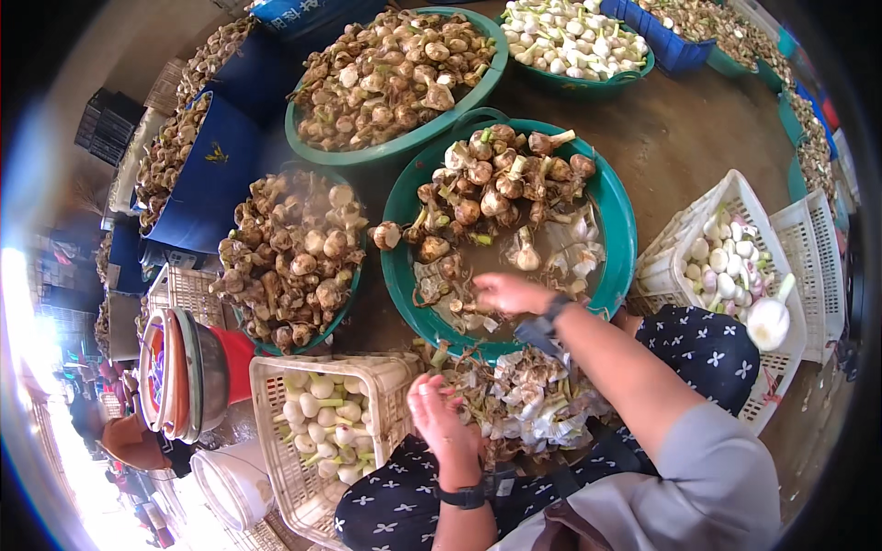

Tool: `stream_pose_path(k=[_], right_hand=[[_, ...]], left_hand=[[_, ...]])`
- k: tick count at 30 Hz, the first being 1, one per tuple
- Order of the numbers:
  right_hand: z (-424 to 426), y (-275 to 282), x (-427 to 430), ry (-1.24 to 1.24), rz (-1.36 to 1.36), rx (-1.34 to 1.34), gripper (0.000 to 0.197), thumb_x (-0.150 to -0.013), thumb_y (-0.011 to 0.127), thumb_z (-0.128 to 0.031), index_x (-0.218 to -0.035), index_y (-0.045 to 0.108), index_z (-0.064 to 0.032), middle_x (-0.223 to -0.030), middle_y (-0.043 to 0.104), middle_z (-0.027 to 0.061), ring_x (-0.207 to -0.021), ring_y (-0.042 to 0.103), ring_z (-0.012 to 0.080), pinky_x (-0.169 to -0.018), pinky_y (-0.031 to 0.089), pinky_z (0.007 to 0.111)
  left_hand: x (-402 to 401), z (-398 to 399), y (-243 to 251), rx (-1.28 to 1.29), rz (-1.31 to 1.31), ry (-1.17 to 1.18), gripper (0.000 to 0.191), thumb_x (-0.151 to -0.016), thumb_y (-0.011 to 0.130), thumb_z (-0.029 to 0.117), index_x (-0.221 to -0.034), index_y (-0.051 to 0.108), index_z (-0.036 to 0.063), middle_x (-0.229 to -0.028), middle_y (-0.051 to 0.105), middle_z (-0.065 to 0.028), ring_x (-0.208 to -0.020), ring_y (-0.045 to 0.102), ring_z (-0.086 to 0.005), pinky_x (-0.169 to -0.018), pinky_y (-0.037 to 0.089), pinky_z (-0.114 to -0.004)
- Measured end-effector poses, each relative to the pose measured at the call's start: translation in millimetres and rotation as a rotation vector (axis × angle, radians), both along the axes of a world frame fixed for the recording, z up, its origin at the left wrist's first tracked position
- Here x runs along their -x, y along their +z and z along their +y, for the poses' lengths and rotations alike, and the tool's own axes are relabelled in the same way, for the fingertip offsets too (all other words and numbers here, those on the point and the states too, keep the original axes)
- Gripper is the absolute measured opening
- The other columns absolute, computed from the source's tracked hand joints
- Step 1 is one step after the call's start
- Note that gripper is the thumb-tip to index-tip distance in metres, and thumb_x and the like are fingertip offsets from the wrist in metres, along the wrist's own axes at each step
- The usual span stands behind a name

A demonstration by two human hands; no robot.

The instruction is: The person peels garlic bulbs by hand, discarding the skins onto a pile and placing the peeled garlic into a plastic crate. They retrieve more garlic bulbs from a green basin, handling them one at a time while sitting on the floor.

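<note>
My right hand reaches over the near part of a green plastic basin, its fingers blurred above loose skins and stalk pieces; whether they hold anything cannot be told. Unpeeled garlic bulbs are heaped in the basin's far half, and a single bulb lies nearer the middle. My left hand is raised, palm up with fingers bent, beside a pile of garlic skins between my knees; no object shows in it. White bulbs fill a plastic crate on the left.
A slatted crate at the right holds peeled garlic, with one large white bulb near its edge. Full tubs of garlic stand beyond and to the left. Stacked buckets, a white bucket and blue barrels are farther left.
</note>
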State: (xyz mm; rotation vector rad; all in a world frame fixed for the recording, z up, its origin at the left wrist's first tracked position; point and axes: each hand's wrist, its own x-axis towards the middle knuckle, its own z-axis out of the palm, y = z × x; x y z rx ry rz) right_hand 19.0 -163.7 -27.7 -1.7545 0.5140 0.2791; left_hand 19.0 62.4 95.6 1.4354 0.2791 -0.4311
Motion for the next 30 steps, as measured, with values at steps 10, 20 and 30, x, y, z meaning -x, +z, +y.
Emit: stream_pose_path(k=[10, 20, 30], right_hand=[[102.0, 67.1, 6.4, -0.346, -0.42, -0.168, 0.062, -0.079, 0.061, -0.004, -0.134, 0.032, -0.0093, -0.119, 0.052, 0.0167, -0.111, 0.049, 0.0271, -0.097, 0.036, 0.04], [86.4, 130.3, 71.1, 0.552, -0.617, 0.709, 0.016, -0.071, 0.057, -0.018, -0.06, 0.056, -0.0072, -0.059, 0.058, 0.0093, -0.055, 0.059, 0.0268, -0.049, 0.046, 0.037], [99.5, 90.1, 85.3, 0.003, -0.149, -0.002, 0.024, -0.083, 0.052, -0.025, -0.079, 0.059, -0.003, -0.068, 0.059, 0.0169, -0.062, 0.058, 0.0325, -0.054, 0.044, 0.04]], left_hand=[[8.6, -14.6, -24.5, 0.283, 0.221, -0.105, 0.056, -0.092, 0.035, 0.048, -0.136, 0.023, 0.0154, -0.13, 0.034, -0.0126, -0.118, 0.039, -0.0271, -0.088, 0.04, -0.04], [-3.9, 4.3, 5.7, -0.055, 0.022, -0.424, 0.019, -0.083, 0.053, 0.013, -0.094, 0.052, -0.0027, -0.056, 0.044, 0.0021, -0.044, 0.035, -0.0042, -0.04, 0.023, -0.019], [1.2, 4.2, -2.1, 0.058, 0.218, -0.465, 0.023, -0.082, 0.054, 0.02, -0.093, 0.059, 0.0, -0.066, 0.054, -0.0017, -0.046, 0.041, -0.007, -0.039, 0.028, -0.021]])
